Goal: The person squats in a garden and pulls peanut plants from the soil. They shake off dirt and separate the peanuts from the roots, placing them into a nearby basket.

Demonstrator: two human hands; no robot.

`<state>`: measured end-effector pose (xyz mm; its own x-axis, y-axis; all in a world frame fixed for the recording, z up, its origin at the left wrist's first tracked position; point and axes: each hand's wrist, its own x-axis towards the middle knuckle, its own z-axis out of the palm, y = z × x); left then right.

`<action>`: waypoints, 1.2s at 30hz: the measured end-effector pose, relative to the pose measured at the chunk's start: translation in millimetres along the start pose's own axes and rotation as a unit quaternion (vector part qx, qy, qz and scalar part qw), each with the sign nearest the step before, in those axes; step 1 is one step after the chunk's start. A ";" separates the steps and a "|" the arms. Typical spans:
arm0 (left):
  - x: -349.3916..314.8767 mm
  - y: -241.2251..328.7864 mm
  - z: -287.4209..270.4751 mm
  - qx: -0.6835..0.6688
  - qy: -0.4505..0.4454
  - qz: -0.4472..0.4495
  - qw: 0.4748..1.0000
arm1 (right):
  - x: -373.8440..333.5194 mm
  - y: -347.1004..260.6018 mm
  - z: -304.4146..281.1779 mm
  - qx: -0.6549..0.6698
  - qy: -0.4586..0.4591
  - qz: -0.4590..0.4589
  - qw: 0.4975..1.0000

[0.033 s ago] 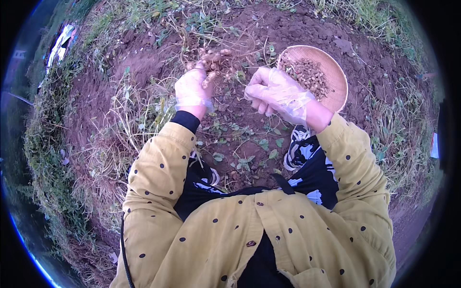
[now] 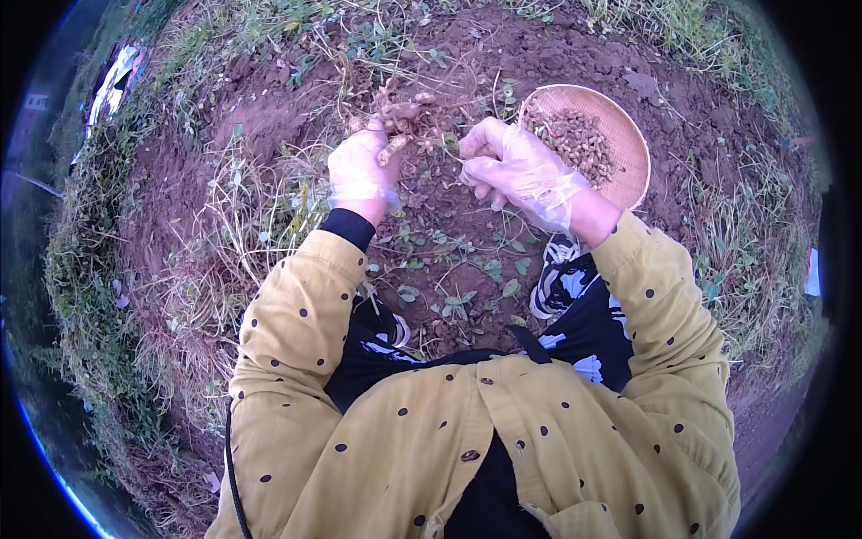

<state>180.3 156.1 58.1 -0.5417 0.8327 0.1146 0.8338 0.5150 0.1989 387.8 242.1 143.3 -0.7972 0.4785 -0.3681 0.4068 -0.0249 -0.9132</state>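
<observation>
My left hand (image 2: 359,164), in a clear plastic glove, is closed round the base of an uprooted peanut plant (image 2: 401,111). Pale pods and thin roots stick up past its fingers, and leafy stems trail away beyond the hand. To the right, my right hand (image 2: 518,169), gloved the same way, hovers a short way from the pods. Its thumb and forefinger are apart with nothing visible between them; the other fingers curl underneath. Just beyond that hand sits a round woven basket (image 2: 633,153) with many loose peanuts (image 2: 579,142) in it.
Brown soil (image 2: 467,54) with small weeds lies all around. Dry pulled stalks (image 2: 260,216) are heaped left of my left forearm. My shoes (image 2: 557,286) stand on the ground close below the hands. Grass grows along the far edge.
The thumb and forefinger of my right hand have parted from a pinch, and that hand has shifted slightly. My left hand keeps its hold on the peanut plant almost unmoved.
</observation>
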 end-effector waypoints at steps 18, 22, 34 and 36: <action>-25.2 30.8 -9.6 0.008 -0.023 0.122 0.992 | 31.1 21.6 27.1 -0.147 0.105 -0.205 0.962; -25.3 32.0 -15.2 0.003 -0.009 0.109 0.994 | 28.4 28.9 21.5 0.009 0.016 -0.252 0.968; -19.3 22.6 -10.5 -0.040 -0.058 0.029 0.997 | -19.8 11.1 -4.4 0.302 -0.088 -0.129 0.940; -4.2 2.3 -5.8 -0.059 -0.065 -0.017 0.996 | -29.8 4.5 -29.1 0.292 -0.021 -0.181 0.939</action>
<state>183.9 152.7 63.7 -0.5449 0.8383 -0.0201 0.7927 0.5227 0.3137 426.4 253.2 155.3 -0.8583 0.5131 -0.0108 -0.1977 -0.3500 -0.9156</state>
